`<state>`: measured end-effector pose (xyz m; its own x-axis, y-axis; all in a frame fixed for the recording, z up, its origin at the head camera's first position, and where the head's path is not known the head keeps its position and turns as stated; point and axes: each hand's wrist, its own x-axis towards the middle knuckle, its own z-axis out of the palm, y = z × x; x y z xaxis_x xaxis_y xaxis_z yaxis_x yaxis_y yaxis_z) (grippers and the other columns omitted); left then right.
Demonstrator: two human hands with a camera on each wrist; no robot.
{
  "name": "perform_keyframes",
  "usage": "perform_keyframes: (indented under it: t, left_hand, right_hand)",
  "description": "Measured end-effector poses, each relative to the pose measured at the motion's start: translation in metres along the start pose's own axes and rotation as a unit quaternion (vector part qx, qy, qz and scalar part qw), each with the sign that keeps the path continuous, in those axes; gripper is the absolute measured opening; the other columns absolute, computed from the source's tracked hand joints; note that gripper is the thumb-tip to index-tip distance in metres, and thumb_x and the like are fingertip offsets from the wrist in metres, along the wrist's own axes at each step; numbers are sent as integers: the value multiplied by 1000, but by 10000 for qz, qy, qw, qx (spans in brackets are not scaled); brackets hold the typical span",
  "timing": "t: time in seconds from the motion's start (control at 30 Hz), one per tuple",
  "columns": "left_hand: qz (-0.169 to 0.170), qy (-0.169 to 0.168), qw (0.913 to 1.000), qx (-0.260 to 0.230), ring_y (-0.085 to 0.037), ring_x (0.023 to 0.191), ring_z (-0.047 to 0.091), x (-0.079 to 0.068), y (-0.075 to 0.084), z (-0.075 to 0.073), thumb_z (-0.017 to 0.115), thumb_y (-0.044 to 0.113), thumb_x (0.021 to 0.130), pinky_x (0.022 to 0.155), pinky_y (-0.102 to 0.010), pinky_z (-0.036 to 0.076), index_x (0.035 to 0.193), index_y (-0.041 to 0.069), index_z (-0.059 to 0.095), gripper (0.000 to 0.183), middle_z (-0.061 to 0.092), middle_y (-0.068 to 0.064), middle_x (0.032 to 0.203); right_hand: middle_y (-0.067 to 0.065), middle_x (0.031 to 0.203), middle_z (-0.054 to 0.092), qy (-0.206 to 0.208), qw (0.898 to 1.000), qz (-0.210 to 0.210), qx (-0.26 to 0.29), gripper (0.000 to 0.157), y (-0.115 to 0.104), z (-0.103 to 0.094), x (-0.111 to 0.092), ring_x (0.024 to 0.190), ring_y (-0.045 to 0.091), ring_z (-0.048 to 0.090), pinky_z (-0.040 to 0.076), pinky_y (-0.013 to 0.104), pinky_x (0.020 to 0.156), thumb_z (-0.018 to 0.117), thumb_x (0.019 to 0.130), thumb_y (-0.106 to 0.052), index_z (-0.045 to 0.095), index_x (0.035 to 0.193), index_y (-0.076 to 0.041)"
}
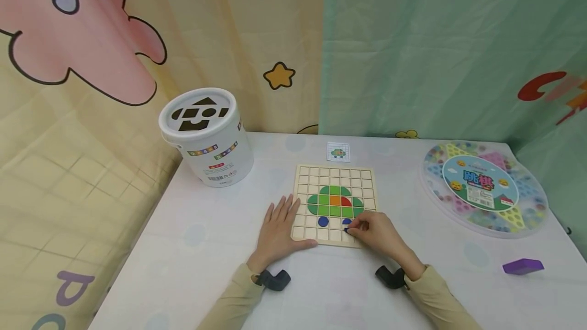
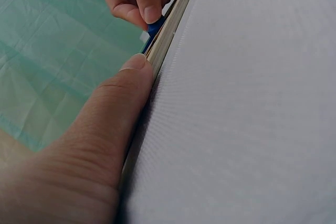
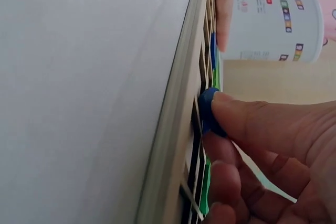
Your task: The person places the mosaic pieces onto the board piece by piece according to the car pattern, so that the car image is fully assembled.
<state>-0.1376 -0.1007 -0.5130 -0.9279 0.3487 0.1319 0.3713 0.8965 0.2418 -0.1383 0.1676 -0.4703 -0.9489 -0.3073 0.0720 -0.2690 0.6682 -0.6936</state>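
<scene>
A square wooden grid board [image 1: 310, 172] lies on the table. Green, orange and red pieces [image 1: 335, 200] form a car-like shape in its cells, with a blue round [image 1: 323, 222] below on the left. My left hand [image 1: 279, 230] rests with fingers spread on the board's left side, its thumb along the near edge. Over the lower right cells, my right hand [image 1: 378, 233] pinches a small blue piece [image 3: 211, 111] between thumb and finger. Another blue piece [image 1: 347, 221] shows just above those fingertips, partly covered. The held piece's full outline is hidden.
Behind the board lies a small pattern card [image 1: 338, 152]. A white bucket [image 1: 224, 164] with a shape-hole lid stands at the back left. To the right are a round Chinese checkers set [image 1: 481, 182] and a purple block [image 1: 523, 267].
</scene>
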Motion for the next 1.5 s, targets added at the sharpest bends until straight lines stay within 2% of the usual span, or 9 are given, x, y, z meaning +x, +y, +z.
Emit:
perform_keyframes:
  t: [0.2, 0.53, 0.8, 1.03, 1.23, 1.5]
  left_hand:
    - [-2, 2, 10000, 61, -24, 143, 8, 1, -1, 1, 52, 81, 71, 114, -44, 4, 152, 11, 21, 111, 16, -8, 157]
    - [17, 12, 10000, 12, -25, 143, 9, 1, -1, -1, 53, 80, 71, 114, -44, 4, 152, 11, 21, 111, 16, -8, 157]
    - [31, -11, 10000, 50, -25, 143, 9, 2, -1, 0, 53, 80, 71, 114, -45, 4, 152, 11, 21, 111, 16, -8, 157]
    - [0, -58, 10000, 27, -25, 143, 8, 1, -1, 0, 54, 79, 71, 114, -44, 3, 152, 12, 20, 111, 15, -8, 157]
    - [13, -9, 10000, -12, -26, 143, 9, 1, 0, -1, 56, 78, 71, 114, -44, 4, 152, 11, 22, 111, 16, -9, 157]
    - [-14, -65, 10000, 4, -24, 143, 7, 1, -1, 0, 54, 80, 71, 114, -44, 3, 152, 11, 21, 111, 15, -8, 157]
  right_hand:
    - [-8, 61, 52, 8, 9999, 150, -53, 14, -3, 1, 4, 53, 10, 44, 36, 24, 47, 79, 77, -11, 68, 68, -14]
    - [-8, 63, 53, 77, 9996, 242, -96, 12, -3, 2, 4, 53, 10, 43, 36, 25, 47, 79, 78, -12, 69, 71, -14]
    - [-7, 65, 52, 196, 9993, 137, -293, 11, -2, 3, 5, 55, 10, 44, 36, 25, 48, 77, 79, -11, 68, 74, -14]
    - [-8, 69, 53, 69, 9993, 111, -340, 15, -1, 2, 3, 55, 11, 43, 36, 26, 48, 82, 73, -16, 68, 74, -15]
    - [-10, 69, 56, 251, 9975, -121, -650, 12, -3, 2, 4, 54, 7, 44, 38, 24, 48, 81, 76, -15, 69, 74, -15]
    - [-11, 71, 55, 279, 9955, -146, -894, 13, -3, 3, 6, 57, 6, 46, 40, 25, 52, 81, 75, -18, 69, 72, -18]
